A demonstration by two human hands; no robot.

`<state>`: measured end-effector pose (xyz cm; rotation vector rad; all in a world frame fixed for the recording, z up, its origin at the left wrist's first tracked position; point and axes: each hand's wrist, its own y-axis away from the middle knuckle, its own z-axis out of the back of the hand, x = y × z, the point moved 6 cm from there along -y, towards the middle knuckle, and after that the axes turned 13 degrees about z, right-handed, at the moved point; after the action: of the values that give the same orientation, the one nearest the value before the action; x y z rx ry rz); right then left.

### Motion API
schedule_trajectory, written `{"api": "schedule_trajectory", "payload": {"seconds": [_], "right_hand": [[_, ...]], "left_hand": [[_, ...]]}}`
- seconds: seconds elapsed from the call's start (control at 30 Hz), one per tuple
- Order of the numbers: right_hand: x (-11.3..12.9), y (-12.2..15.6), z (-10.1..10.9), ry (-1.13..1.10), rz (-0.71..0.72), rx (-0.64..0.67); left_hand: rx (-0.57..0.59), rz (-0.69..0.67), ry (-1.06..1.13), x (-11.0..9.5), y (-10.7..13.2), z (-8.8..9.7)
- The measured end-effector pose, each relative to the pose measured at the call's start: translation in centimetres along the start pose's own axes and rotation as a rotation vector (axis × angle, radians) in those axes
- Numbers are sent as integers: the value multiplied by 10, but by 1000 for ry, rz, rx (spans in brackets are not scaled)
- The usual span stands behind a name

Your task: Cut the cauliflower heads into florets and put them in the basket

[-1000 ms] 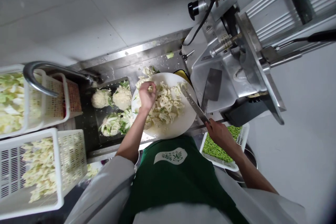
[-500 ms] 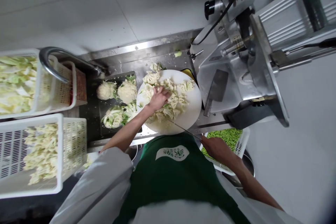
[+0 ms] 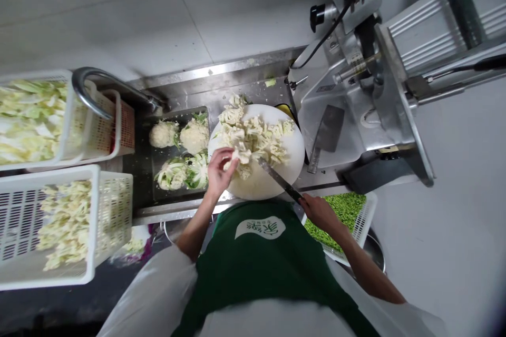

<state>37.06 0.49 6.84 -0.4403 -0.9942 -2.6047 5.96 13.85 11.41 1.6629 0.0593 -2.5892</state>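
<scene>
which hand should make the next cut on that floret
Right, probably: the right hand holds the knife, its blade pointing at the floret that the left hand grips on the cutting board.

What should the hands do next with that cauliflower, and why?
Probably slice the floret that the left hand grips on the white board. The knife in the right hand lies with its tip right beside that piece.

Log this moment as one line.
left hand: grips cauliflower floret | right hand: holds knife | blade: over round cutting board
</scene>
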Motion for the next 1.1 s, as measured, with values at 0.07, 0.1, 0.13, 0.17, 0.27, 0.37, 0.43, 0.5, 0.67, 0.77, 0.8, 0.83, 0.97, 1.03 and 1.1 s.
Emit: {"api": "schedule_trajectory", "payload": {"seconds": [0.07,0.1,0.13,0.17,0.27,0.37,0.43,0.5,0.67,0.77,0.8,0.83,0.97,1.03,1.1], "right_hand": [[-1,2,0,10,-24,-21],[-1,3,0,14,-28,-31],[1,6,-1,18,-29,-41],[3,9,-1,22,-29,-50],[11,22,-7,28,-36,-83],[22,34,-14,13,-37,-126],[30,39,-18,2,-11,-140],[38,41,-21,-7,22,-142],[39,41,-28,-13,-18,-83],[37,34,-33,-37,-36,-19],[38,31,-35,-45,-34,0],[39,26,-36,-50,-32,16],[42,5,-40,-35,-40,56],[41,-1,-39,-23,-41,54],[37,-1,-38,-24,-30,39]], "left_hand": [[15,17,-50,18,34,-14],[17,12,-90,28,48,-25],[13,0,-132,38,59,-37],[10,-17,-171,46,68,-50],[33,-61,-236,62,81,-79],[51,-56,-235,67,86,-87],[35,-29,-217,67,88,-84],[15,-12,-196,67,90,-82],[-32,-26,-164,71,93,-84],[-16,-38,-137,75,94,-86],[-3,-38,-131,77,94,-86],[6,-35,-131,78,95,-86],[1,-34,-157,80,101,-85],[-19,-45,-202,80,105,-84],[-36,-68,-235,78,107,-83]]}}
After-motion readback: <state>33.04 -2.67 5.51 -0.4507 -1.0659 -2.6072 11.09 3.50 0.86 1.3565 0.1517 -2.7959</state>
